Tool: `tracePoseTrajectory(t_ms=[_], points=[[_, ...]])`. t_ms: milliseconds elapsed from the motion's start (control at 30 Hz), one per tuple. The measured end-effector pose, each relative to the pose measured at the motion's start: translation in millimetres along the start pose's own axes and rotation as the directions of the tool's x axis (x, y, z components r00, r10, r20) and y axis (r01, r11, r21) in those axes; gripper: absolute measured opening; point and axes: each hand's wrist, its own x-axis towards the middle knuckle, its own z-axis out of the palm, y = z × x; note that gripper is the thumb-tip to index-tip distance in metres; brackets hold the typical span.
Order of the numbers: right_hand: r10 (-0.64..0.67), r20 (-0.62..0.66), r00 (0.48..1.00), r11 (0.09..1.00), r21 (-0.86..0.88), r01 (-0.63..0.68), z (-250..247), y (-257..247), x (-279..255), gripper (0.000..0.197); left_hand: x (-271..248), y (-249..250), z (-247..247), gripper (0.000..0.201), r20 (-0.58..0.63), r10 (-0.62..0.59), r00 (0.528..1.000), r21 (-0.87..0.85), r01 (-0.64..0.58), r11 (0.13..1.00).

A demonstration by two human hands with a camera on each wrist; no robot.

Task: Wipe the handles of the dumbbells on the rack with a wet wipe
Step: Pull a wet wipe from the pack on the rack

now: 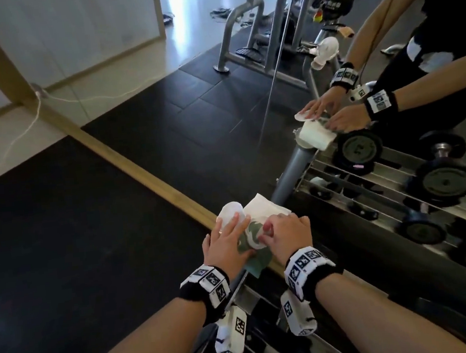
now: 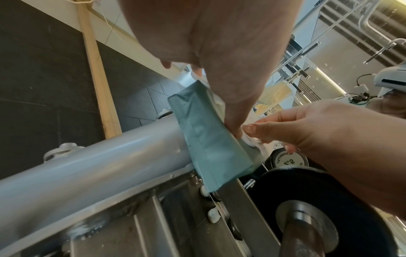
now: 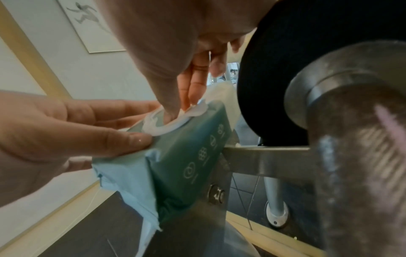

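A teal wet wipe pack (image 1: 259, 261) (image 2: 208, 144) (image 3: 186, 156) rests on the end of the grey dumbbell rack (image 2: 87, 173), close to the mirror. My left hand (image 1: 231, 228) (image 3: 131, 125) holds the pack from the left, thumb on its front and fingers over the folded-back white flap (image 1: 231, 209). My right hand (image 1: 267, 230) (image 3: 182, 104) reaches into the round opening and pinches a white wipe (image 3: 197, 108) (image 2: 250, 140). A black dumbbell with a steel handle (image 2: 307, 226) (image 3: 351, 139) lies on the rack just right of the pack.
The wall mirror (image 1: 262, 115) stands right behind the rack and repeats my hands and several dumbbells (image 1: 445, 180). Its wooden base strip (image 1: 126, 161) runs diagonally across black rubber flooring (image 1: 60, 237). A grey gym machine (image 1: 242, 31) shows in the reflection.
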Motion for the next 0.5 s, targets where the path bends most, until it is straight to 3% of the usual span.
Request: tracePoseTrajectory(t_ms=[233,500], points=[[0.165,-0.016,0.986,0.986,0.0,-0.165,-2,-11,4,0.015,-2,-2,5,0.078,-0.024,0.013,1.0,-0.057,-0.014,0.998],[0.138,0.028,0.99,0.986,-0.098,-0.135,-5,-16,9,0.017,0,-6,10,0.079,-0.053,0.021,0.998,-0.09,-0.025,0.996]])
